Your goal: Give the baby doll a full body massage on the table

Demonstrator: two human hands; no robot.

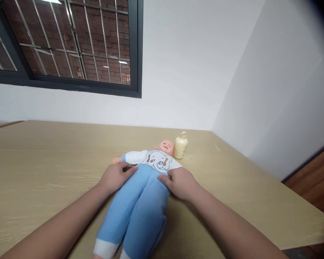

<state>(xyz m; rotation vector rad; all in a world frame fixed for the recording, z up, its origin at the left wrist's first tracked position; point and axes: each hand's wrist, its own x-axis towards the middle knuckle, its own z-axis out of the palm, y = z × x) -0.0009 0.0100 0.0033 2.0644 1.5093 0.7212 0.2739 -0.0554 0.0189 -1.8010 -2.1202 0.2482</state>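
Observation:
A baby doll (140,198) lies on its back on the table, head away from me and feet at the lower edge of the view. It wears blue trousers and a white top with an elephant face on the chest. At the left side of its waist is my left hand (116,178), thumb on the cloth and the other fingers partly hidden beside the body. My right hand (182,183) holds the opposite side of the waist, its thumb on top and its fingers curled, their tips out of sight. The doll's right-side arm is mostly hidden behind my right hand.
A cream pump bottle (180,146) stands upright close to the doll's head. The wooden table (56,162) reaches to a white wall (178,72) with a barred window (78,39). A thin pale strip (217,146) lies at the table's back right.

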